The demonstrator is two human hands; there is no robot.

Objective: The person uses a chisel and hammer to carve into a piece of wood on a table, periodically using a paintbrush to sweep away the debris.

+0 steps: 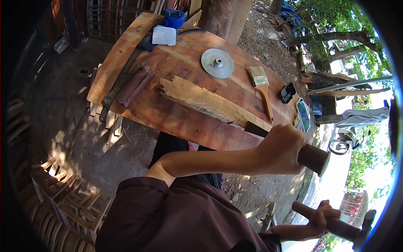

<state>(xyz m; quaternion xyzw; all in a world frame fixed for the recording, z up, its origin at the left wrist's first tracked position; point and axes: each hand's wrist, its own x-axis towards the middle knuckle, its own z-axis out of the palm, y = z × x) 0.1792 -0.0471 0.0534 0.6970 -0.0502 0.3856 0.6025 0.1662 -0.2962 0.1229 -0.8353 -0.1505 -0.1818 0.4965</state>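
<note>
My left hand (pixel 283 147) is closed round the handle of a chisel (pixel 255 129). The handle's butt sticks out past my fist, and the dark blade meets the right end of a rough, pale wood piece (pixel 205 101). That piece lies lengthwise on a reddish wooden tabletop (pixel 168 122). At the lower right, apart from the chisel, my right hand (pixel 323 218) grips the shaft of a hammer (pixel 342 229), whose dark head is partly lost at the edge of view.
On the tabletop are a metal disc (pixel 217 63), a brush (pixel 261 84), a black case (pixel 287 93), a phone (pixel 302 114), rolled sandpaper (pixel 136 86), a white pad (pixel 164 35) and a blue object (pixel 174 18). Wooden frames (pixel 71 201) stand lower left; a motorcycle (pixel 346 140) is outside.
</note>
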